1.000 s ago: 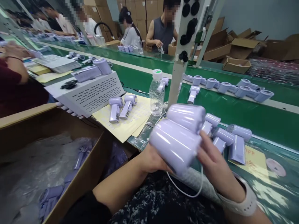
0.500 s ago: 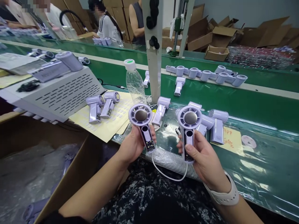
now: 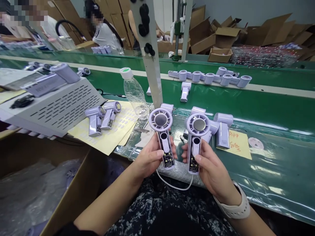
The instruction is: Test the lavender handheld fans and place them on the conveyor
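Note:
My left hand (image 3: pixel 150 157) is closed round the handle of a lilac handheld fan (image 3: pixel 161 120), its thumb on the bare circuit board. A second lilac fan (image 3: pixel 198 125) is held upright in my right hand (image 3: pixel 211 164), the thumb on its front panel. Both round heads face me, side by side and slightly apart. A white cable (image 3: pixel 176 188) hangs in a loop between the lower ends of the two fans. Behind the right one, more lilac fans (image 3: pixel 223 131) lie on the green bench, one on a yellow note (image 3: pixel 240 144).
A plastic bottle (image 3: pixel 135 93) stands by a grey post (image 3: pixel 154 65). At left are a vented metal box (image 3: pixel 66 106), two fans (image 3: pixel 94 119) on yellow sheets and an open carton (image 3: pixel 73 186). Fans line the belt's pale rail (image 3: pixel 278 91). People sit beyond.
My left hand has moved right with its fan, closer to the other fan, and its thumb now lies on the board. The camera view has shifted slightly.

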Demonstrator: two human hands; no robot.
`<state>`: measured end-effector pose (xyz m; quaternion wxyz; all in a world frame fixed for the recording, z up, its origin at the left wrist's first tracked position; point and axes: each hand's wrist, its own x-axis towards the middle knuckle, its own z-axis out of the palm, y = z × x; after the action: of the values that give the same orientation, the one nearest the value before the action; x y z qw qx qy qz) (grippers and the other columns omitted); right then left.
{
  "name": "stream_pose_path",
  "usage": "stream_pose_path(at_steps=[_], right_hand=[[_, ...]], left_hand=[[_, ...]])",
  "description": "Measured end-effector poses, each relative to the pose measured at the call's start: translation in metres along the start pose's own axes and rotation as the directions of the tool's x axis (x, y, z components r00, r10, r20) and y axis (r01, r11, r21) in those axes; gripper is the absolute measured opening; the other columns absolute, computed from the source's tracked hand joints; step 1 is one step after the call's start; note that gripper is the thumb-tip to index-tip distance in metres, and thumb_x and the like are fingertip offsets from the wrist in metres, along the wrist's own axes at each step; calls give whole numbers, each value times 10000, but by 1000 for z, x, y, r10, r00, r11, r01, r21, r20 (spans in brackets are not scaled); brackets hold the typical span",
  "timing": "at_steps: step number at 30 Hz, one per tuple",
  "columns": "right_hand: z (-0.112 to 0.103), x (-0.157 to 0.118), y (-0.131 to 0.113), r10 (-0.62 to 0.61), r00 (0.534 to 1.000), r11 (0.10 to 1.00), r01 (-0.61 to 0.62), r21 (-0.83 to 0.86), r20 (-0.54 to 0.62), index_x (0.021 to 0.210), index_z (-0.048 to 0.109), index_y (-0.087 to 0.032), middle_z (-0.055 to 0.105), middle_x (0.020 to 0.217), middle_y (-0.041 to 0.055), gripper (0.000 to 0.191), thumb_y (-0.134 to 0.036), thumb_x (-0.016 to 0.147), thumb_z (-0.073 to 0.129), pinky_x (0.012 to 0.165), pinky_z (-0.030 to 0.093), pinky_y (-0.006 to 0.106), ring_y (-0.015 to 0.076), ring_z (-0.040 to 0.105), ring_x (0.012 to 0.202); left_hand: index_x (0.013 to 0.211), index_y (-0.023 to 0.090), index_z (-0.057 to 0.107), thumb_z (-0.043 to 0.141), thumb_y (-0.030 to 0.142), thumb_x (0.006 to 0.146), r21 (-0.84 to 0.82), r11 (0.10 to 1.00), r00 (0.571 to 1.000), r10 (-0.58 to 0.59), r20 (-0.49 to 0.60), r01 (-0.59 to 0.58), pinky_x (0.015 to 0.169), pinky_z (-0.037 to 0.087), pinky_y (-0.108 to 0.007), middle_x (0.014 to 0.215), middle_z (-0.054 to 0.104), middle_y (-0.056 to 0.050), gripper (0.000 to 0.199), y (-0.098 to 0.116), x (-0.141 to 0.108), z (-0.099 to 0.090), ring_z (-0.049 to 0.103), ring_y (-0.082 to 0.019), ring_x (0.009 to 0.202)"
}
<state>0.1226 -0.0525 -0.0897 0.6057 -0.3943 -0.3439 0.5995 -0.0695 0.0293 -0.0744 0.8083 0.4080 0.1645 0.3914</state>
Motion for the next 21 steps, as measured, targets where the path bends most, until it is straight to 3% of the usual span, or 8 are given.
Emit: stream_pose_path(at_steps=[4,9,13,21], right_hand=[[-1,-1,-2,-14,1000,1000,14,-3,28,1246,653,-286,714,1141,54,303,-375,968,736,864,590,362,209,686,952],[-5,-2,-3,-47,997,999,49,-18,64,1292,625,-297,718,1174,53,329,-370,986,722,891,581,360,202,693,980],[-6,-4,-2,-27,1000,998,27,-60,13,1294,624,-292,714,1143,44,333,-361,984,724,839,579,315,175,670,917],[0,-3,-2,102,984,993,-110,-44,-148,1248,653,-255,724,1141,79,546,-489,808,875,833,586,359,216,673,922]], left_hand=[[1280,234,575,806,280,841,23,1000,999,6,46,-7,707,555,-263,1011,563,-5,499,-7,0,1,618,-123,810],[1311,260,550,780,303,885,35,997,988,60,142,-66,695,552,-268,1011,562,1,486,-11,0,1,640,-126,809],[1269,245,544,780,289,887,74,994,992,69,107,-77,678,536,-257,1001,563,7,450,-4,4,-1,638,-114,777],[1172,210,514,796,365,877,172,983,994,48,97,-64,735,555,-308,967,616,-13,437,-1,5,-2,658,-143,775]])
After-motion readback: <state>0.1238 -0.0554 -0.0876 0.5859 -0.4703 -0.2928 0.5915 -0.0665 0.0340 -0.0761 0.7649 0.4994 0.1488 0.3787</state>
